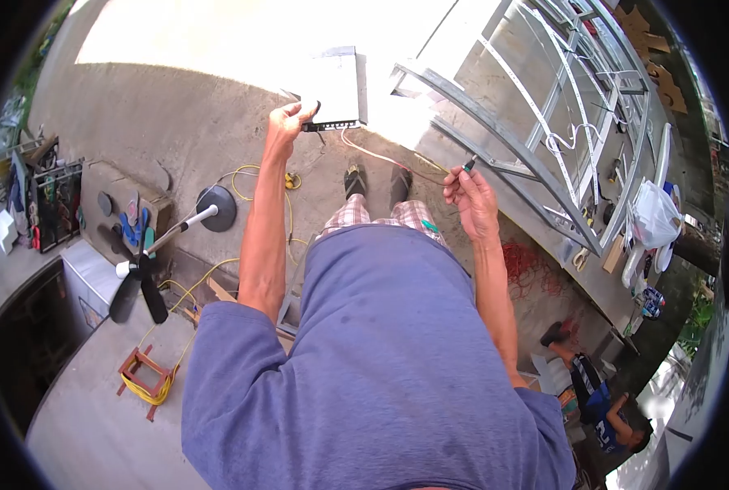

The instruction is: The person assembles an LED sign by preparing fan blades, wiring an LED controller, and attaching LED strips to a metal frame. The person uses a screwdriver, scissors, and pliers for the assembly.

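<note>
In my left hand (287, 128) is a flat white box (333, 90), held out ahead of me by its near left corner, fingers closed on it. A row of small terminals runs along the box's near edge, much like a power supply. Pale and reddish wires (372, 153) leave that edge and stretch right, toward my right hand (474, 202). Its fingers are pinched on a small dark-tipped tool with a green band (469, 165), perhaps a screwdriver; exactly how the wire ends meet my fingers is too small to tell.
Metal framing (536, 175) with white strips stands at the right, beside a white plastic bag (657, 214). At left are a fan (138, 282) and a yellow cord on a wooden frame (145, 377). Red wire (523, 273) lies tangled on the floor. Another person (605, 412) is at lower right.
</note>
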### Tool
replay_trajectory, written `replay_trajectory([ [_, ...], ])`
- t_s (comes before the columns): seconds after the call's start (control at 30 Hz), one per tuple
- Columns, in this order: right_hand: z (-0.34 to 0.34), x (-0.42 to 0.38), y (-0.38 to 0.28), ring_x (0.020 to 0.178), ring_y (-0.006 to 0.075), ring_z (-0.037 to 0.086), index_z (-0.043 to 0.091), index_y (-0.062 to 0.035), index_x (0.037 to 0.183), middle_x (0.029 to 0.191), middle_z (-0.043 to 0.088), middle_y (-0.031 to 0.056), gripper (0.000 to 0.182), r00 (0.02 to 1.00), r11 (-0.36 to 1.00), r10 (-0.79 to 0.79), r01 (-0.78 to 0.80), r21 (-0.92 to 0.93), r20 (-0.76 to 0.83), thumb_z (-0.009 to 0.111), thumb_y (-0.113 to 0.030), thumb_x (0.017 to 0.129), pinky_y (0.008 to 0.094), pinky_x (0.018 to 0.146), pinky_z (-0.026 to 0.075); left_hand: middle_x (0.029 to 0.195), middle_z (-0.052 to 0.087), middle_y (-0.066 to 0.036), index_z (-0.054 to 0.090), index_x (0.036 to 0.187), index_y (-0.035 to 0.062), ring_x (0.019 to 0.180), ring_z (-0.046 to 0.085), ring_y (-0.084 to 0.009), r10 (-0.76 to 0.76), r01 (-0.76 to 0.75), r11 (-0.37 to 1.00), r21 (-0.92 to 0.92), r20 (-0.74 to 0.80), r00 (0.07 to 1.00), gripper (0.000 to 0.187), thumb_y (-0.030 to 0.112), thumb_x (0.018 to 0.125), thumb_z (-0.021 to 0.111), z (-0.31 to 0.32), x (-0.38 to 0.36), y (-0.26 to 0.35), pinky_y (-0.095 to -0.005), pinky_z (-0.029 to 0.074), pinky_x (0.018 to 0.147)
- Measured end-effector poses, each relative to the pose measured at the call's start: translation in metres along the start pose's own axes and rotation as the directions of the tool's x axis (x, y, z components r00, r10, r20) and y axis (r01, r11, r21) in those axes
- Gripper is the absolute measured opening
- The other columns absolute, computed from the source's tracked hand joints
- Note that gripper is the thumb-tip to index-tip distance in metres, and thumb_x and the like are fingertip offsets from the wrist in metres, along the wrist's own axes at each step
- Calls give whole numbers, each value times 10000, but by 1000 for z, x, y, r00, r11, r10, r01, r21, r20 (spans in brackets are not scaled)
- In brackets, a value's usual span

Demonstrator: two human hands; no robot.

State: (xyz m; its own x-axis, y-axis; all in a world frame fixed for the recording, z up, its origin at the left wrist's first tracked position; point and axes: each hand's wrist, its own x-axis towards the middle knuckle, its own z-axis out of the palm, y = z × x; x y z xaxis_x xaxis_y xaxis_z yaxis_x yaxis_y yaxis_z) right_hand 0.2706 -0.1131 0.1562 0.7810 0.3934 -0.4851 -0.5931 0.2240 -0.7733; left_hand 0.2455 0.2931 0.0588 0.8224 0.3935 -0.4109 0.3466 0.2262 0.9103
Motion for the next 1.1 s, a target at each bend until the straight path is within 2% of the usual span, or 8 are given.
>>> replay_trajectory([
  [0.03,-3,-1,-1,774,149,627,625,-36,1102,936,678,82,209,1000,1000,-8,8,1,-12,580,-209,996,278,666,500,958,703,-41,686,1108,-27,792,632,-97,-29,28,999,-25,-18,999,344,196,850,736,9,-5,2,-256,491,711],
  [0.17,-15,-6,-5,772,147,625,631,-38,1097,921,674,74,208,998,1000,-29,29,-3,-50,585,-212,992,275,665,500,908,697,-39,698,1046,-6,752,616,-92,-95,94,994,-53,-11,995,291,195,842,748,40,-23,12,-242,483,698],
  [0.5,-31,-11,-14,747,131,617,642,-21,1093,915,678,76,219,988,998,-61,56,-37,-140,608,-206,979,269,658,493,804,667,-18,698,1008,-21,665,578,-70,-73,65,990,-122,-64,995,303,196,809,772,58,-43,-10,-219,465,601],
  [0.6,-29,-8,-16,749,133,620,641,-20,1089,913,679,77,218,989,998,-59,54,-37,-136,608,-206,980,271,657,491,798,662,-10,697,1013,-17,664,576,-64,-26,19,987,-159,-42,999,308,203,812,775,56,-38,-14,-210,464,609],
  [0.83,-27,-4,-12,753,133,625,645,-20,1088,913,684,77,229,993,998,-53,50,-37,-106,617,-218,976,268,659,491,857,677,2,699,1050,-7,708,585,-51,-124,116,973,-199,-32,992,286,158,828,767,59,-41,-3,-195,441,621],
  [0.93,-24,-6,-12,753,126,625,652,-25,1081,915,685,72,236,994,997,-49,43,-60,-96,621,-232,973,263,663,488,905,693,-4,695,1078,-11,730,592,-54,-55,61,987,-150,39,998,307,147,825,764,50,-39,-14,-190,440,630],
  [1.03,-25,-9,-9,753,118,624,657,-30,1077,916,686,68,240,996,996,-47,41,-77,-73,620,-243,972,259,666,484,972,710,-44,677,1137,-39,788,626,-82,-99,100,995,-21,37,994,375,141,818,760,46,-55,-17,-210,478,694],
  [1.1,-25,-17,-6,753,115,623,658,-33,1077,916,686,66,242,997,995,-30,23,-93,-72,618,-248,973,258,668,482,1005,713,-71,660,1171,-59,838,647,-107,-121,124,991,-53,54,991,416,132,815,755,45,-75,-16,-231,495,755],
])
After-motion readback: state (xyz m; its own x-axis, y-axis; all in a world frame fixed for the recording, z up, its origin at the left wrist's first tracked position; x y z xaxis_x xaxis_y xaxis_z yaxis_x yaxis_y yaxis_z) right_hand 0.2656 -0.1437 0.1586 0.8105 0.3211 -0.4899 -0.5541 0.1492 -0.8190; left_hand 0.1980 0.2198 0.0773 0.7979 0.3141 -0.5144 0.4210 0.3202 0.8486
